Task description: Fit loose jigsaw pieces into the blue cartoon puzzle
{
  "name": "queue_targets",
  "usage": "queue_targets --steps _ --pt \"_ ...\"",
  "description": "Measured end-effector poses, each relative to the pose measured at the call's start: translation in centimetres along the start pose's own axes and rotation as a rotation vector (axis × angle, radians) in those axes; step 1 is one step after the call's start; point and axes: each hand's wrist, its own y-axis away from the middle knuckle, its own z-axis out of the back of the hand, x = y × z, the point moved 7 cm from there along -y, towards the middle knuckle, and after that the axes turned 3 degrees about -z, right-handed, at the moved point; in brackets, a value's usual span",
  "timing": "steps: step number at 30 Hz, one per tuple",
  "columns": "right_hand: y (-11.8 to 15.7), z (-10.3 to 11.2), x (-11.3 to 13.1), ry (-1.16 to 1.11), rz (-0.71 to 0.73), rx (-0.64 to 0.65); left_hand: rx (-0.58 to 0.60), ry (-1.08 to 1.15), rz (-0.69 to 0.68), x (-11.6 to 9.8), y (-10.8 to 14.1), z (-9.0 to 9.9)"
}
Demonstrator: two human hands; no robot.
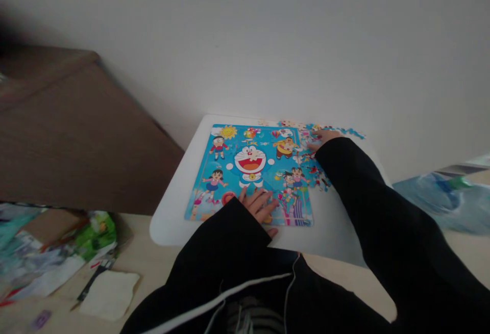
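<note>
A blue cartoon jigsaw puzzle [229,171] lies flat on a small white table, with a cartoon cat in its middle and smaller characters around it. My left hand [259,206] rests on the puzzle's lower middle, its fingers spread. Along the right and upper right edges of the puzzle lie many loose jigsaw pieces [320,178], some overlapping its border. Among them, at the upper right, my right hand [324,138] reaches down with thumb and finger apart, touching or just over the pieces. I cannot make out anything held in it.
The white table [172,211] stands against a pale wall. To the left is a brown cabinet [84,135]. Bags and a cardboard box [53,227] lie on the floor at left. A clear plastic bottle [440,201] lies at right. White cords [229,292] hang before my body.
</note>
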Motion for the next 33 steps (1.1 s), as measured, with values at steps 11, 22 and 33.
queue_targets --steps 11,22,33 --pt "4.7 3.1 -0.5 -1.082 -0.187 -0.146 -0.148 -0.081 0.186 2.7 6.4 6.8" --pt "13.5 -3.5 21.9 -1.359 0.089 0.367 -0.345 -0.259 0.423 5.1 9.3 8.4" --pt "16.3 -3.4 24.7 -0.664 0.692 -0.085 -0.348 -0.343 0.495 6.8 11.1 8.1"
